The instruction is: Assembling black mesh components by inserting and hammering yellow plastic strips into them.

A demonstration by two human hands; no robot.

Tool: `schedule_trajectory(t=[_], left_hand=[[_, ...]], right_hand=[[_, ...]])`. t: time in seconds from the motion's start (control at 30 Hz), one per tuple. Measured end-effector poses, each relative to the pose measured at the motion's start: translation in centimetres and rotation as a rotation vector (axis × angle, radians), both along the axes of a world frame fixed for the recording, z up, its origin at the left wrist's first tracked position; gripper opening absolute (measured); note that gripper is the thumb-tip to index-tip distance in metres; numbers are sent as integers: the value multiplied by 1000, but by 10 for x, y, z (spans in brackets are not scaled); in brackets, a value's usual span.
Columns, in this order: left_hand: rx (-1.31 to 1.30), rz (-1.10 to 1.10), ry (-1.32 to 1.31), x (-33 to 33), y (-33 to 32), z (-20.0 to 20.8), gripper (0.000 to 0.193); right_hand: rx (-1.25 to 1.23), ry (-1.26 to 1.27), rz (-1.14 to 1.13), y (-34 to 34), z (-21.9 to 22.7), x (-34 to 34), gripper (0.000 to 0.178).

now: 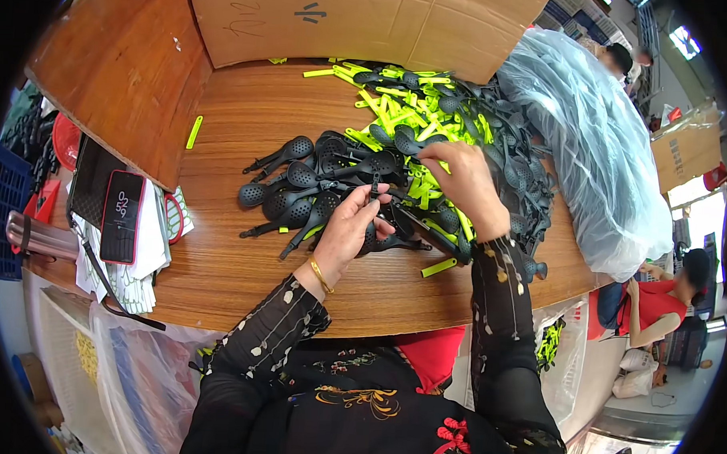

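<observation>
My left hand (349,226) is closed round the neck of a black perforated spoon (378,163), whose bowl points away from me. Over the heap, my right hand (465,182) has its thumb and fingers pressed together beside another black spoon (406,140); what the pinch holds, if anything, is hidden. A group of black perforated spoons (303,175) lies to the left of my hands. Bright green handle strips (392,108) are heaped behind them, and more black spoons (521,172) pile up on the right.
A cardboard box (370,27) closes off the back, a wooden board (121,66) the left. One green strip (194,132) lies apart. A phone (123,219) rests on papers at left. Bagged goods (578,146) stand at right; a person in red (657,305) sits beyond.
</observation>
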State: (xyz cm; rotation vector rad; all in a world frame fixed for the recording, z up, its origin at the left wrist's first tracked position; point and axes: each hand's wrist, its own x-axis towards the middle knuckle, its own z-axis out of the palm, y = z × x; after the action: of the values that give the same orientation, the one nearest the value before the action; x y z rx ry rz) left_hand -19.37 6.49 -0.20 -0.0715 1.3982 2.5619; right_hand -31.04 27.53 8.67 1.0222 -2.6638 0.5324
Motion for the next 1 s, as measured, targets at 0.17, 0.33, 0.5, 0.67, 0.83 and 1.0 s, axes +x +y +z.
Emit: schedule_trajectory(t=[0.17, 0.33, 0.5, 0.67, 0.83, 1.0], left_hand=[[36, -86, 74, -4, 0, -3, 45], [86, -113, 64, -2, -1, -4, 43], [91, -92, 41, -1, -3, 1, 41], [12, -88, 98, -2, 0, 3, 41], [-101, -105, 141, -1, 0, 4, 38], [-115, -102, 123, 1, 2, 10, 35]], right_hand=[[195, 232, -98, -18, -38, -20, 11], [213, 143, -17, -2, -37, -9, 8], [147, -74, -28, 8, -16, 6, 19], [44, -67, -231, -21, -46, -4, 33], [-127, -157, -266, -22, -56, -11, 54], [-573, -324, -163, 2, -47, 19, 31]])
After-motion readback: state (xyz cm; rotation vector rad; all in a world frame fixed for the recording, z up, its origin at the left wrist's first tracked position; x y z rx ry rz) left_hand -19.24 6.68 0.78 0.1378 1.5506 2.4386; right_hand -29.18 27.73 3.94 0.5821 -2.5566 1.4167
